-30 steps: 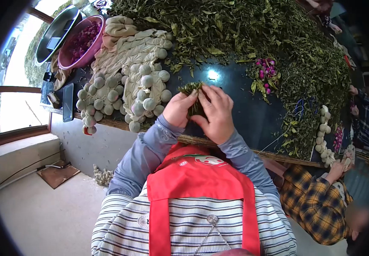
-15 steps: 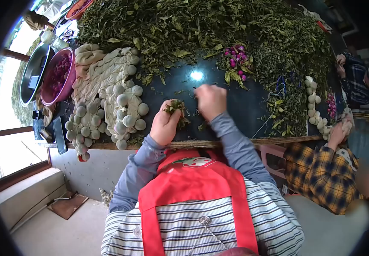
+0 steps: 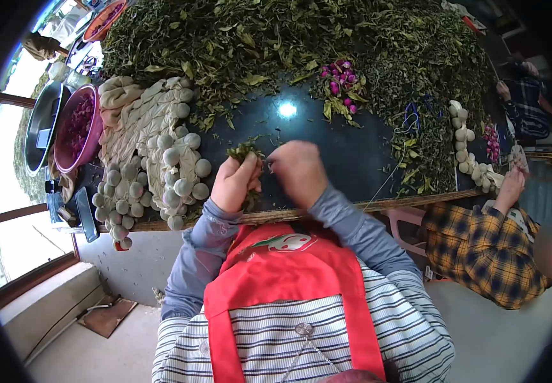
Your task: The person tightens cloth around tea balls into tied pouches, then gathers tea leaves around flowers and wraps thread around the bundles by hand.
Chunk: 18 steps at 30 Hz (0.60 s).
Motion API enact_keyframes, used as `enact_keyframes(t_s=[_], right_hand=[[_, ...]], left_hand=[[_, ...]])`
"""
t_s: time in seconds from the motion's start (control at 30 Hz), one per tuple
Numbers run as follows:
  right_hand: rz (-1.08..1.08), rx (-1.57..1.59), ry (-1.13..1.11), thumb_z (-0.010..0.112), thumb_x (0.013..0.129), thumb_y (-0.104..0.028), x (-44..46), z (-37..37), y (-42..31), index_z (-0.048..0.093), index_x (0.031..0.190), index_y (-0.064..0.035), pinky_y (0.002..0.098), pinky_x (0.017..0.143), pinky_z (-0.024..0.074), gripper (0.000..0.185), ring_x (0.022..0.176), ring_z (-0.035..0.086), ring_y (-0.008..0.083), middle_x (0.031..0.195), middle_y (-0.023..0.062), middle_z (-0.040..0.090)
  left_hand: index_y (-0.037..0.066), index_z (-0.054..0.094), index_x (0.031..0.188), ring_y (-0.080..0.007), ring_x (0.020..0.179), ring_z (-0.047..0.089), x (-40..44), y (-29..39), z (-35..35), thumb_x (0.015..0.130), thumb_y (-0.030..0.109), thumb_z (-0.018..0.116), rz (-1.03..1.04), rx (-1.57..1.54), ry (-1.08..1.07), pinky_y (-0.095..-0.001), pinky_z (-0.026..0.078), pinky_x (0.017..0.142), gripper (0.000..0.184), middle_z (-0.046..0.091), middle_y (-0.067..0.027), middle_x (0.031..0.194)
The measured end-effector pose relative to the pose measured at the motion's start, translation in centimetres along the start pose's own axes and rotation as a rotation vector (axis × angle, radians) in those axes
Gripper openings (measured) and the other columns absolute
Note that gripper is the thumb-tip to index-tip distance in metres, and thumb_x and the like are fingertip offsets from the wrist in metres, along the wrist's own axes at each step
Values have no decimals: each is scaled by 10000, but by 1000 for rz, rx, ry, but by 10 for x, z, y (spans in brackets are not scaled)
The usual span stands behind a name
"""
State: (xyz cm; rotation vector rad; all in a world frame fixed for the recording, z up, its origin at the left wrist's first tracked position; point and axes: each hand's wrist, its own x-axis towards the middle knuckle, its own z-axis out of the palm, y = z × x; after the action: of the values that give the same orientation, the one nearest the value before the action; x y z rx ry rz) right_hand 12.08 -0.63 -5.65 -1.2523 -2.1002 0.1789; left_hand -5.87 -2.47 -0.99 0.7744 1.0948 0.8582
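My left hand (image 3: 232,183), at the table's front edge, is closed around a small bunch of green leaves (image 3: 243,150) that sticks out above the thumb and fingers. Just to its right is my right hand (image 3: 299,172), smeared by motion, with its fingers curled and their tips close to the bunch. Whatever the right fingers pinch is too blurred to make out. Under both hands lies the dark tabletop (image 3: 346,159), with small leaf scraps on it. To the left, a knotted beige cloth (image 3: 137,121) with many round tied balls (image 3: 183,187) hangs over the edge.
A large heap of leaves (image 3: 257,45) covers the back. Pink flower buds (image 3: 342,80) lie at its front. A pink basin (image 3: 99,124) of petals and a phone (image 3: 85,207) are at left. A white thread (image 3: 388,180) trails at right, near a co-worker in a plaid shirt (image 3: 480,252).
My right hand has come left and down, closer to the leaves in my left hand. The left hand keeps its hold. The whole view has shifted slightly.
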Motion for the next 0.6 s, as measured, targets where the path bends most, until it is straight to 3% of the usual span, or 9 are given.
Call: enact_keyframes(t_s=[0.07, 0.1, 0.13, 0.2, 0.3, 0.43, 0.6], right_hand=[[-223, 0, -34, 652, 786, -166, -12, -2, -26, 600, 930, -113, 372, 849, 412, 162, 843, 589, 244, 940, 57, 623], [-231, -140, -245, 649, 779, -181, -6, -19, -16, 623, 927, -117, 398, 879, 407, 163, 982, 572, 243, 1064, 62, 614], [-10, -69, -351, 649, 776, -185, -11, -26, 11, 648, 950, -123, 414, 919, 384, 185, 1100, 529, 215, 1175, 33, 590], [128, -431, 91, 650, 766, -181, -37, -37, 69, 648, 978, -142, 424, 881, 398, 215, 1041, 543, 219, 1138, 21, 604], [247, -476, 219, 618, 863, -195, -40, -66, 109, 650, 969, -150, 416, 896, 374, 119, 996, 556, 238, 1006, -3, 645], [392, -377, 220, 620, 880, -215, -8, -63, 132, 650, 931, -146, 416, 880, 382, 90, 960, 569, 245, 947, -2, 662], [609, -626, 11, 626, 881, -233, 22, -44, 143, 647, 883, -134, 408, 837, 405, 101, 827, 595, 225, 823, 12, 669]], left_hand=[[-7, 597, 927, -122, 565, 519, 10, -2, -9, 974, 154, 503, 69, -186, -70, -233, 443, 522, 193, 572, -39, 711], [-7, 597, 927, -122, 565, 519, 11, -3, -9, 974, 154, 503, 66, -181, -75, -233, 443, 522, 193, 572, -39, 711], [-8, 594, 922, -123, 562, 519, 13, -5, -5, 976, 162, 508, 112, -127, -37, -234, 445, 523, 198, 565, -38, 703], [-10, 587, 911, -125, 556, 519, 17, -11, 7, 979, 177, 516, 215, -34, 45, -237, 451, 523, 212, 550, -36, 688], [-5, 577, 900, -125, 555, 513, 23, -22, 13, 986, 199, 522, 204, 30, 75, -240, 454, 530, 228, 542, -36, 681], [13, 558, 885, -121, 562, 497, 33, -39, 16, 1001, 240, 528, 52, 108, 44, -246, 454, 550, 257, 537, -38, 681], [18, 548, 872, -132, 601, 557, 38, -46, 3, 988, 226, 557, 66, 54, 85, -259, 466, 557, 238, 550, -43, 680]])
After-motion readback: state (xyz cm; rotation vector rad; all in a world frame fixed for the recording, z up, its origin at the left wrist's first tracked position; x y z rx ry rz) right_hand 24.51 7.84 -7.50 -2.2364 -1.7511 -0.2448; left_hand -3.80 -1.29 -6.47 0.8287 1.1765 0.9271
